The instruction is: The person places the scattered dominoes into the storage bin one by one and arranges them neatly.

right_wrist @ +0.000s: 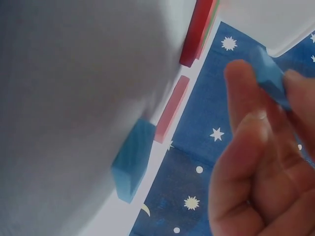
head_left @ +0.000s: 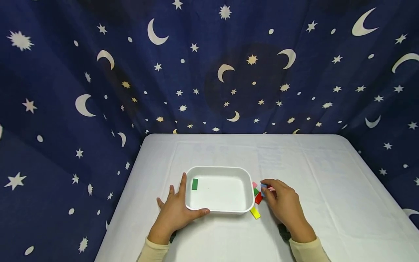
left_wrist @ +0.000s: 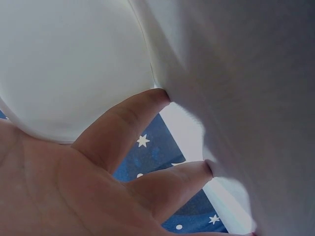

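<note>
My left hand [head_left: 178, 214] touches the near left corner of a white tray [head_left: 217, 211], fingers spread and straight, thumb along the front wall. Inside the tray, toward its left end, lies a green block [head_left: 195, 184]. Between thumb and fingers my right hand [head_left: 288, 203] pinches a flat blue block [right_wrist: 269, 76], just right of the tray. Beneath it on the table are a red block [head_left: 258, 198], a second green block [head_left: 256, 191] and a pink block [head_left: 254, 185]. Another blue block [right_wrist: 133, 160] shows in the right wrist view, partly hidden from the head view.
A yellow block [head_left: 255, 213] lies by the tray's near right corner. White cloth covers the table [head_left: 327, 182]. Dark blue curtain [head_left: 196, 72] with moons and stars hangs behind and along the sides.
</note>
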